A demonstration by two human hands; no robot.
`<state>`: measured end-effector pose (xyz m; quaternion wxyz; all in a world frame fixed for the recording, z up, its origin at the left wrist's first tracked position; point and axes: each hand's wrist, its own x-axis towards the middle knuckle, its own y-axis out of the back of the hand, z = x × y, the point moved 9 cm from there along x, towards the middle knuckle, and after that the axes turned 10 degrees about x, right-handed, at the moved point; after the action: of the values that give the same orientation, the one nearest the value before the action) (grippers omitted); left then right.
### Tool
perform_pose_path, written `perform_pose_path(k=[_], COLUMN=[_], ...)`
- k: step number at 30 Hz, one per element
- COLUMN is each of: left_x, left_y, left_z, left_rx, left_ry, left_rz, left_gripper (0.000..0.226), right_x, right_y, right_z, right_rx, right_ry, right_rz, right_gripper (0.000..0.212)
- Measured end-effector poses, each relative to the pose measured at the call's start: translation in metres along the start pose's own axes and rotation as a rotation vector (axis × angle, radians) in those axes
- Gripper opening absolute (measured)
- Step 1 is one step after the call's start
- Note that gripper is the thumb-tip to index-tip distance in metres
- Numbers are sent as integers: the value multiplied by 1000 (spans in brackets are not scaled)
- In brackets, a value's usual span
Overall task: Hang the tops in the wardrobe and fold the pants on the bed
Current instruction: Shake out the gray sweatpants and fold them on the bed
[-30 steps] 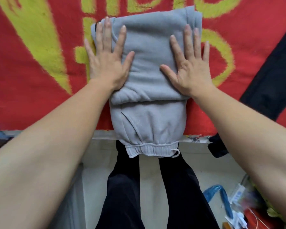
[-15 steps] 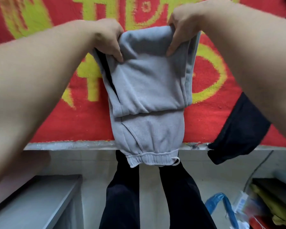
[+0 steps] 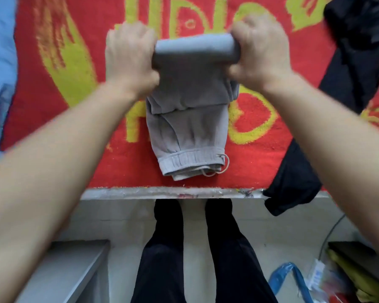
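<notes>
Your left hand [image 3: 130, 60] and right hand [image 3: 258, 51], flat on the grey pants [image 3: 188, 123] a second ago, now grasp their far fold between them, lifted off the blanket [image 3: 74, 127], so the final fold toward the waistband is under way.

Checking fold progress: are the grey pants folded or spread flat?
Folded, partly rolled: grey pants lie layered, with left hand and right hand gripping the rolled far end.

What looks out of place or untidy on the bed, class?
A black garment on the right hangs over the bed edge, unfolded. A drawstring pokes out of the grey pants at the waistband. Otherwise nothing stands out: both hands, left and right, grip the pants' far fold.
</notes>
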<state>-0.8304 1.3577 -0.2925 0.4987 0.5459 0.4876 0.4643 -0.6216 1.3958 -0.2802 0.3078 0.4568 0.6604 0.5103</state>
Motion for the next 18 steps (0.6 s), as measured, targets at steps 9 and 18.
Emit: perform_pose_path(k=[9,18], left_x=[-233,-168], left_y=[-68,-49], left_z=[80,71], left_rx=[-35,-113], left_ry=[48,-150], left_rz=[-209,-73], left_gripper=[40,35], right_x=[-232,-176], right_y=[-94,-68], right_z=[-30,-42], right_rx=[175,253], right_ry=[-53,-4], right_rz=[-177,-59], right_gripper=[39,46])
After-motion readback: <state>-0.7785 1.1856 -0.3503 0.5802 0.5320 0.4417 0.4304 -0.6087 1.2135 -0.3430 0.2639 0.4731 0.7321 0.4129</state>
